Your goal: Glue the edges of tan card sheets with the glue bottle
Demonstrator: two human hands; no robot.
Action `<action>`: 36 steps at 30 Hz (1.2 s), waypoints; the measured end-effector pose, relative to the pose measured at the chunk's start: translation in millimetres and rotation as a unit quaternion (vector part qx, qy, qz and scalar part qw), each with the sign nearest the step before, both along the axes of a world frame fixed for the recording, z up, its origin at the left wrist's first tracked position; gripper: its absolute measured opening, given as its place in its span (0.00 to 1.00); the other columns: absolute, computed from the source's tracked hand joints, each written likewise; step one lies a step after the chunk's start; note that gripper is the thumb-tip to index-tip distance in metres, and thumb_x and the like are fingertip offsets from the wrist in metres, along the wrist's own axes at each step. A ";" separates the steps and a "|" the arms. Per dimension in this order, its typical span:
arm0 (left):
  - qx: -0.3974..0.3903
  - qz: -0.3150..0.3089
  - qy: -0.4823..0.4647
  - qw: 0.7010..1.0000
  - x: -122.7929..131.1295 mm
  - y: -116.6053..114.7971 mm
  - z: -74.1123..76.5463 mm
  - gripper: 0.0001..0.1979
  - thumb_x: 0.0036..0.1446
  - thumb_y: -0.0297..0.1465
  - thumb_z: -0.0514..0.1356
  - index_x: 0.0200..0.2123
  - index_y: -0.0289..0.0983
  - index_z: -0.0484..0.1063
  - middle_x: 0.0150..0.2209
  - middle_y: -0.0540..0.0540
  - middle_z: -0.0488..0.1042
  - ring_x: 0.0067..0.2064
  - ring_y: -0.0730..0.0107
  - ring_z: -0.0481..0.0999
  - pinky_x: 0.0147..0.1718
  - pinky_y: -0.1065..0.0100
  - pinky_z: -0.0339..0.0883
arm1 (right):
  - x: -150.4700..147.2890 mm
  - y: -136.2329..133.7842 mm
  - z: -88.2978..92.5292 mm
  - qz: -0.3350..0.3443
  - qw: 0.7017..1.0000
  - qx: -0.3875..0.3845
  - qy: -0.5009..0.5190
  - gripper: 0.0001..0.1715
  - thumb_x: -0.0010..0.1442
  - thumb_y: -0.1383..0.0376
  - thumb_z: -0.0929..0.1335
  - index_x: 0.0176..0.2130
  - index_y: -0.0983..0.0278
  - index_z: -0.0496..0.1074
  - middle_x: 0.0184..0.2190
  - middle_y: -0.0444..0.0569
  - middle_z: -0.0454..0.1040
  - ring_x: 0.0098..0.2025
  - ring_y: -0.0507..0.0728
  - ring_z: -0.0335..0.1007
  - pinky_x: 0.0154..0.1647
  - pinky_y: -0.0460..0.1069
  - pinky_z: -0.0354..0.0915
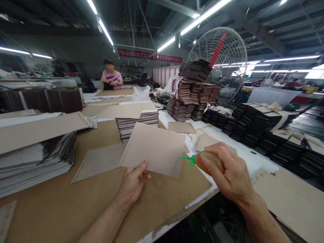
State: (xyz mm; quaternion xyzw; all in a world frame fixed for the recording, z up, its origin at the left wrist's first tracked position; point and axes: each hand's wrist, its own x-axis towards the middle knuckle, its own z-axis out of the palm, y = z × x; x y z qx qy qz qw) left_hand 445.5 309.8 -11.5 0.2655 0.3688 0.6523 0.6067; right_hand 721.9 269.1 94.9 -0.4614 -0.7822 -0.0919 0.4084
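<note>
Lights (205, 17) shine in long white lines under the dark roof of a big workroom. A red banner (152, 55) hangs far back, and a person (111, 78) is at another work spot. A big round fan (218, 50) with a wire cage stands behind a tall pile of dark brown bundles (183, 90).

The near table (260, 163) has a white top, and a big brown sheet (76, 209) covers much of it. Its front edge looks worn. On the brown sheet sit a short stack of panels (138, 123) and, to the left, a fat stack (32, 172) with white edges. One thin board (101, 160) lies flat between them. Black bundles (255, 128) line the right side.

The left hand (131, 185) is closed on a tan board (154, 150), thumb on top and fingers curled under. The board is held up, tilted, over the brown sheet. The right hand (227, 172) is wrapped around a squeeze bottle (201, 164). Its green tip (186, 158) points left, at the board's right side. I can't tell if they touch.
</note>
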 end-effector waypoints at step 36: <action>-0.005 0.008 -0.008 1.000 -4.4 3.3 -2.0 0.14 0.41 0.29 0.75 0.31 0.33 0.76 0.25 0.54 0.72 0.23 0.77 0.71 0.16 0.77 0.69 | -6.7 -16.7 -10.8 0.075 0.995 -0.073 -0.005 0.09 0.64 0.64 0.65 0.45 0.63 0.66 0.37 0.49 0.66 0.35 0.55 0.65 0.35 0.50 0.62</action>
